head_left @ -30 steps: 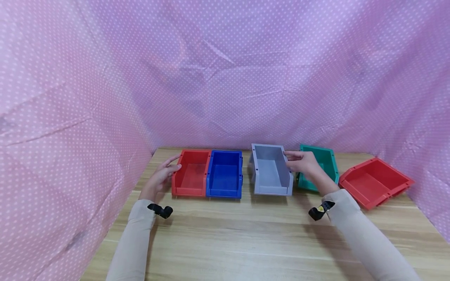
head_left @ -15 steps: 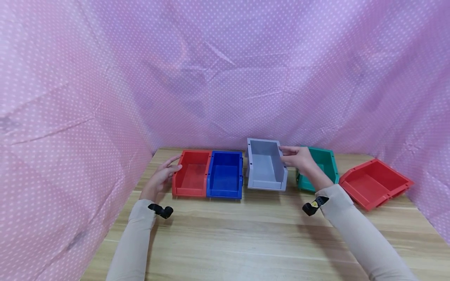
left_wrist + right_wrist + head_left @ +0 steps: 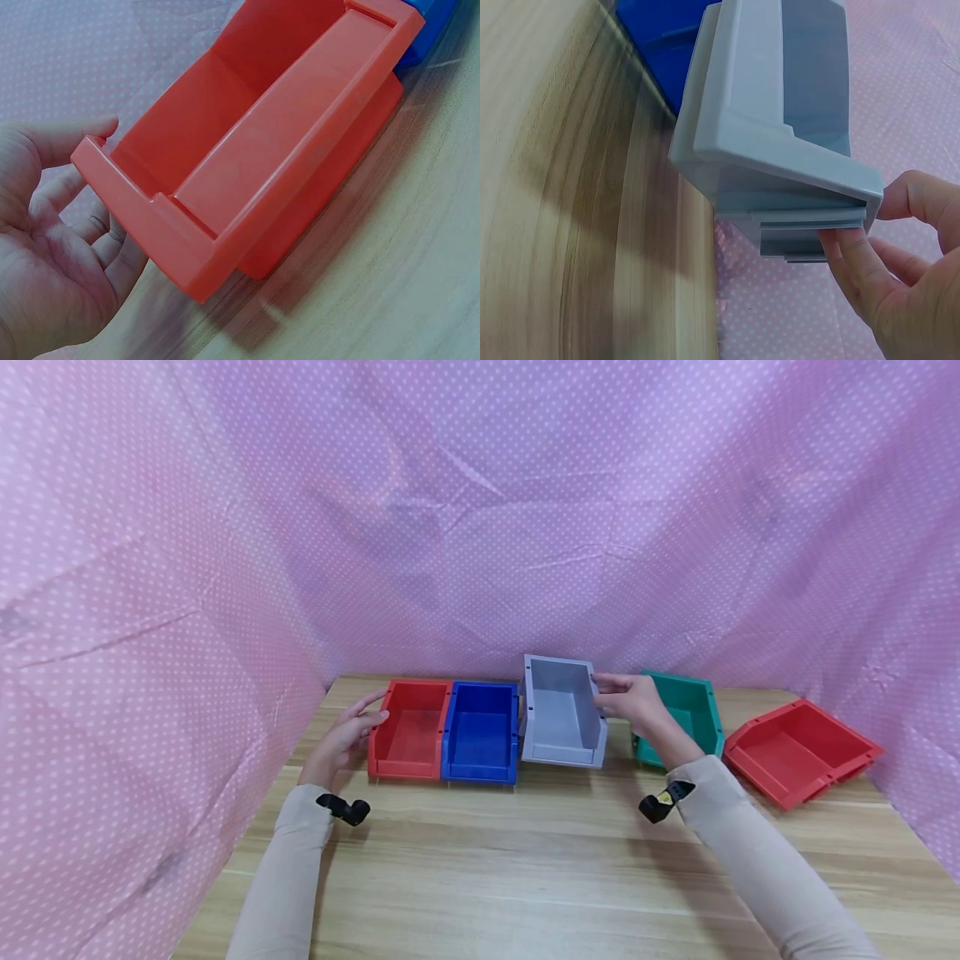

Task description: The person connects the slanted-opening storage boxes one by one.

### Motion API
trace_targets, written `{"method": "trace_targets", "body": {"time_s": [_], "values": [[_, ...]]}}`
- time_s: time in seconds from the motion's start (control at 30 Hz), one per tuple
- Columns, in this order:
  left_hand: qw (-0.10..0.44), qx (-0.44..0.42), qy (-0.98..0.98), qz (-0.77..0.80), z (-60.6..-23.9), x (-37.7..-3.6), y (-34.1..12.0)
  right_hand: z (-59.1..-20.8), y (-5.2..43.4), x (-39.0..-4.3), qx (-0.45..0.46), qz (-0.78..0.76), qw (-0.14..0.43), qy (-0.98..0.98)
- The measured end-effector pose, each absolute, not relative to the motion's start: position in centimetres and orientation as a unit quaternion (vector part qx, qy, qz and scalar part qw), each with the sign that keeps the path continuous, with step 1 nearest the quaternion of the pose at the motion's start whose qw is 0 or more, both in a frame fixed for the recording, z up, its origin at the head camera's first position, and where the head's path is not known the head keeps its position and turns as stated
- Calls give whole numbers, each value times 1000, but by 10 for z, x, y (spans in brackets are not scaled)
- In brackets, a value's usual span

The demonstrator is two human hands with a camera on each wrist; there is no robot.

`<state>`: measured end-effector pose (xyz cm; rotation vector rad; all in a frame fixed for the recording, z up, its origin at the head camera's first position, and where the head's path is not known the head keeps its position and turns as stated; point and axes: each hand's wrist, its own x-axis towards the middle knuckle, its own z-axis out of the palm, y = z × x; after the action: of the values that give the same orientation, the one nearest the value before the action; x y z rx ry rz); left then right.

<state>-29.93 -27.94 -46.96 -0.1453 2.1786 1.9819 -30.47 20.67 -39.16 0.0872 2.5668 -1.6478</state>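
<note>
Pink dotted cloth [image 3: 225,527] walls in wooden table [image 3: 480,860]. Left hand [image 3: 341,739], fingers straight and relaxed, rests against outer wall of red bin [image 3: 405,731], bin at its 3 o'clock. Blue bin [image 3: 480,735] touches red bin. Grey bin [image 3: 558,714] just beside blue, slightly tilted; right hand [image 3: 630,702] pinches its right wall, bin at hand's 9 o'clock. Green bin [image 3: 693,710], second red bin [image 3: 798,747] further right.

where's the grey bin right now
In the head view the grey bin sits mid-table, held by the right hand, beside the blue bin with the green bin on its other side.
</note>
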Motion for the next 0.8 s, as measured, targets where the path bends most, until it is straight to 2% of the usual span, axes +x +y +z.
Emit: {"method": "trace_targets", "body": {"time_s": [0.8], "values": [[99,-29,728,678,-470,-300,-280,-397,202,-301,40,-538,44,841]]}}
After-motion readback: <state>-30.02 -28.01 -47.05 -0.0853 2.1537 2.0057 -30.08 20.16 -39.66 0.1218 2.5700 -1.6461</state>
